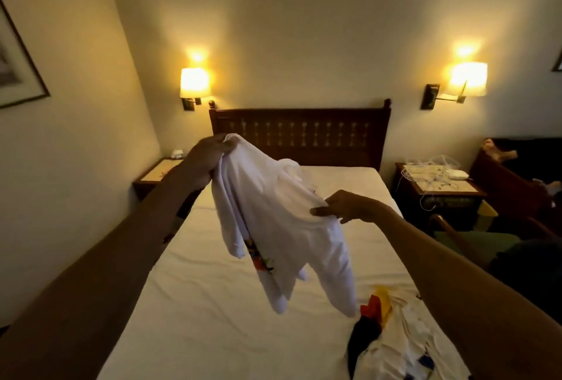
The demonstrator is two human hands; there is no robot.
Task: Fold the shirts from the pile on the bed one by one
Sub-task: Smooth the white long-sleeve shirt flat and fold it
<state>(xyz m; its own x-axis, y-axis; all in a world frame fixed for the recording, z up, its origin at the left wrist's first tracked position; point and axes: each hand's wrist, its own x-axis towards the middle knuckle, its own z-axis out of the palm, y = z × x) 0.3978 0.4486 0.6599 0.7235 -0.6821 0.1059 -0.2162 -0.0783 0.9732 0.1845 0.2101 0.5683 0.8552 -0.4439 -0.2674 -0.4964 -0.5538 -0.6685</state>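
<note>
Shirt [273,212] hangs over the bed [213,318]: my left hand [209,160] grips its top left, my right hand [343,206] pinches an edge to open it.

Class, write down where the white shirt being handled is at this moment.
In the head view, the white shirt hangs mid-frame above the bed, held between the left hand and the right hand, up-left of the pile.

No text is legible (print [259,259] on the shirt [267,197] seems pictorial).
</note>
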